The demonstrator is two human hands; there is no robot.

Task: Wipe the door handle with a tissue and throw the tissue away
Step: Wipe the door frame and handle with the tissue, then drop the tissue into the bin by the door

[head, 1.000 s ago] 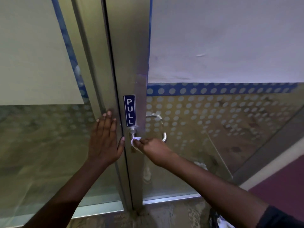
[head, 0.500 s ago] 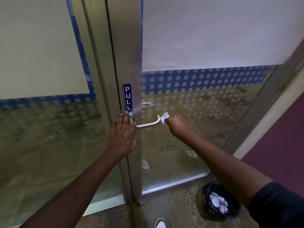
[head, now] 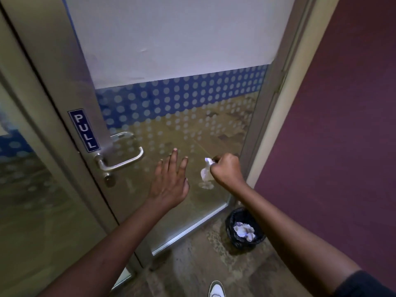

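Note:
A silver lever door handle [head: 123, 162] sticks out from the metal door frame under a blue PULL sign [head: 84, 130]. My right hand [head: 226, 170] is closed on a crumpled white tissue [head: 206, 173], well to the right of the handle and in front of the glass. My left hand [head: 170, 182] is open with fingers spread, between the handle and the tissue, touching nothing that I can see. A small black bin [head: 245, 228] with several crumpled tissues in it stands on the floor below my right forearm.
The glass door [head: 182, 116] has a blue dotted band and a white upper panel. A dark red wall [head: 342, 125] rises on the right, close to the bin. The toe of a white shoe [head: 216, 289] shows at the bottom edge.
My right hand has drawn the tissue off the end of the handle and moved right. My left hand has left the door frame and hangs open. The view has swung right and down.

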